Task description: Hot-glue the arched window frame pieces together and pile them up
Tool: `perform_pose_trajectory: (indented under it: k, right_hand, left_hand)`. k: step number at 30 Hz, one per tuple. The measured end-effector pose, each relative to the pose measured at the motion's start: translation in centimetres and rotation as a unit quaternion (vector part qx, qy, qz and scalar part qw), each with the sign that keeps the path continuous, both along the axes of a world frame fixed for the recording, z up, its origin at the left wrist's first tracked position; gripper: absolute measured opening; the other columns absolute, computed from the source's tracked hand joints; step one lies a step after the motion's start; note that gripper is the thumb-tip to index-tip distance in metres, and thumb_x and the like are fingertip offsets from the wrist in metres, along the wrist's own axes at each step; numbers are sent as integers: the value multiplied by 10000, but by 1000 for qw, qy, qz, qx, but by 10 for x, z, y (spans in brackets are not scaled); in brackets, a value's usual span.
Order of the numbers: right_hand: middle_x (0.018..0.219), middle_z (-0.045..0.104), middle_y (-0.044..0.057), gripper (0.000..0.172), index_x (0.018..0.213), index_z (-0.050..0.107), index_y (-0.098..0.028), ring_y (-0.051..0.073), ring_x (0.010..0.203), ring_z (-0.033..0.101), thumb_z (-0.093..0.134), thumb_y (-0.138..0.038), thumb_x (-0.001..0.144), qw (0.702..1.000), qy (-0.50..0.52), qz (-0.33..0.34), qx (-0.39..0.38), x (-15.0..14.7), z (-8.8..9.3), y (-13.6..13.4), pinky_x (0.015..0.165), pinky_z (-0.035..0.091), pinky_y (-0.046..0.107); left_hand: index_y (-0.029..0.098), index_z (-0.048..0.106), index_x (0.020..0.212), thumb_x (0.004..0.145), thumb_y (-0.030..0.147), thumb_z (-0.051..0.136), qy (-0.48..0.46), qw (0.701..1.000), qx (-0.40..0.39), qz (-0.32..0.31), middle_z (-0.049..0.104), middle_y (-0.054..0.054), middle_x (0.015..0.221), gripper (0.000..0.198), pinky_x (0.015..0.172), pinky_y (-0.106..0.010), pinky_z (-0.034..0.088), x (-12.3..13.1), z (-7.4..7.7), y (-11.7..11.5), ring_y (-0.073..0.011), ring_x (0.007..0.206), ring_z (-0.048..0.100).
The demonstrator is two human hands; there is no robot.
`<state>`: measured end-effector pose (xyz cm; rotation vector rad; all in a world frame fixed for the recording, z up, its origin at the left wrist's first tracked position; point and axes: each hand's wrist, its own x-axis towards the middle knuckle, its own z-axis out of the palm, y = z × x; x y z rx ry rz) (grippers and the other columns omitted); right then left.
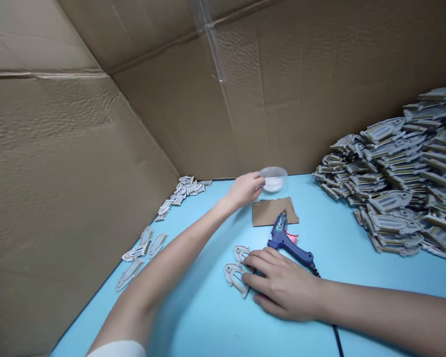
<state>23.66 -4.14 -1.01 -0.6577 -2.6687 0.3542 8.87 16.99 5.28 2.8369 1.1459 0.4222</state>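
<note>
My left hand [246, 189] reaches to the left rim of a small clear plastic bowl [278, 172] with something white in it. Its fingers are bent together at the rim; whatever they hold is hidden. Flat on the table lies my right hand [284, 285], fingers spread, the tips over the edge of a flat grey cut-out piece [230, 271]. A second, similar cut-out piece [241, 253] lies just behind, partly covered by the fingers. Beyond that hand, a blue glue gun [292, 250] with a red trigger rests with its nozzle on a cardboard scrap [263, 213].
A large heap of layered grey cut-outs [390, 183] rises at the right. Smaller cut-outs [184, 191] lie along the left edge of the blue table [200, 307]. Cardboard walls [282, 99] stand at the back and left. The black cord [337, 342] passes under my right forearm.
</note>
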Motion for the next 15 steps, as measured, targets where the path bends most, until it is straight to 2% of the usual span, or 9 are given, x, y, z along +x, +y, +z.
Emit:
perform_pose_trajectory:
  k: [3, 6, 9, 15]
  right_hand:
    - [1412, 576, 173, 384, 1361, 588, -169, 323, 1282, 499, 524, -341, 1024, 1000, 3, 3, -1, 1, 0, 0, 1029, 413, 469]
    - [1410, 576, 172, 384, 1354, 583, -170, 330, 1278, 507, 519, -364, 1029, 1000, -2, 5, 5, 1, -1, 0, 1009, 415, 468]
    - [1407, 577, 172, 371, 1328, 587, -164, 334, 1277, 511, 522, -371, 1028, 1000, -4, 5, 12, -1, -2, 0, 993, 418, 462]
    - [1387, 578, 162, 348, 1289, 597, -161, 331, 1263, 519, 520, -378, 1028, 1000, -1, 3, 16, -3, 1, 0, 1000, 422, 464]
  left_hand:
    - [171, 746, 1197, 938, 134, 510, 11, 1000, -8, -21, 675, -112, 1253, 352, 951, -275, 498, 21, 6, 43, -198, 1105, 656]
    - [167, 764, 1212, 878, 82, 562, 48, 996, -44, -59, 725, -91, 1202, 399, 941, -253, 512, 32, 10, 69, -175, 1046, 683]
    - [147, 779, 1168, 876, 123, 647, 84, 990, -78, -85, 761, -86, 1118, 321, 890, -250, 530, 36, 12, 79, -159, 949, 698]
    - [106, 724, 1076, 975, 280, 691, 110, 986, -96, -83, 737, -57, 1033, 204, 917, -339, 581, 32, 10, 79, -141, 915, 688]
